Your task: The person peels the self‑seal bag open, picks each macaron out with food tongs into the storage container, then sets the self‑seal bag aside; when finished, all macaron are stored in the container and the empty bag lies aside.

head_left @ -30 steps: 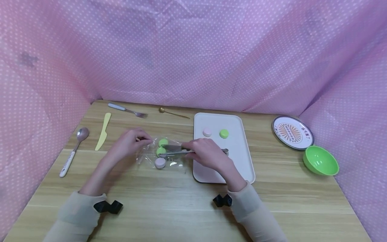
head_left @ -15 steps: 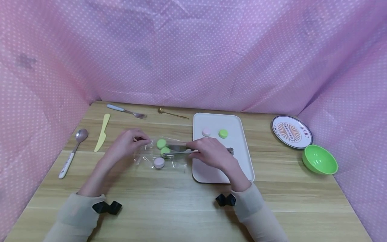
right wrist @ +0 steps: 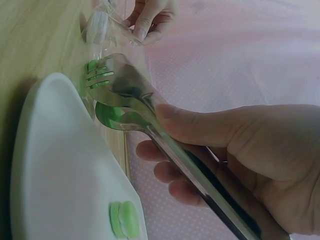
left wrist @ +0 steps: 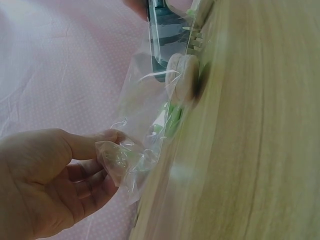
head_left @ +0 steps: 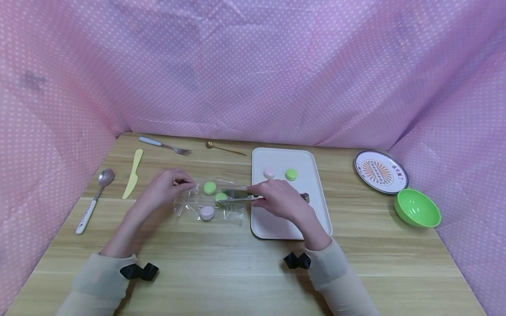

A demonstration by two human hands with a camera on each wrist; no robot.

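Observation:
A clear plastic bag (head_left: 234,217) lies on the table with macarons in it. My left hand (head_left: 167,186) pinches its left edge between thumb and fingertip, as the left wrist view also shows. Metal serving tongs (right wrist: 185,162) are gripped by my right hand (head_left: 278,198), and their fork and spoon ends reach into the bag's right side. Between those ends sits a green macaron (head_left: 219,197), partly covered by them. Another green macaron (head_left: 210,188) and a pale pink macaron (head_left: 207,213) lie farther left in the bag.
Under my right hand is a white tray (head_left: 272,226) bearing a pink macaron (head_left: 269,172) and a green one. A spoon (head_left: 95,199), yellow knife (head_left: 133,174), fork (head_left: 166,146) and small gold spoon (head_left: 225,149) lie around. At right are a plate (head_left: 379,172) and green bowl (head_left: 417,208).
The tongs have shifted right, and the green macaron between their ends has come along, away from the other green one. My left hand keeps its pinch on the bag.

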